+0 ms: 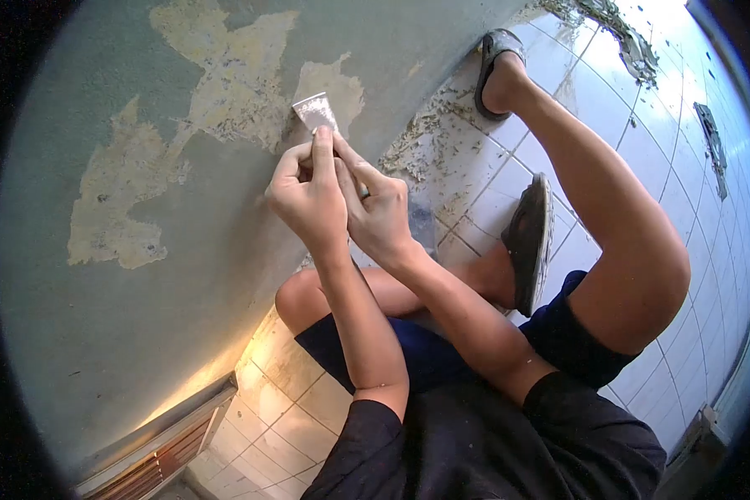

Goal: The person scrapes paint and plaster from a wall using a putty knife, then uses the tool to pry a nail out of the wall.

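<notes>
My left hand (312,196) and my right hand (379,212) are close together, both closed around a scraper (315,110). Its wide, flat metal blade points up at the wall, and pale residue lies on the blade. My fingers hide the handle. The left thumb presses along the base of the blade, and a right finger reaches up beside it. The blade is at the grey-green painted wall (217,192), by the edge of a bare patch (342,83). A larger pale patch (233,75) with peeled paint spreads to the left.
Paint flakes (429,133) litter the white tiled floor (633,142) along the wall's foot. Longer peeled strips (625,42) lie farther off. My bent legs and dark sandals (529,246) are close to the wall. A slatted brown frame (167,450) stands at lower left.
</notes>
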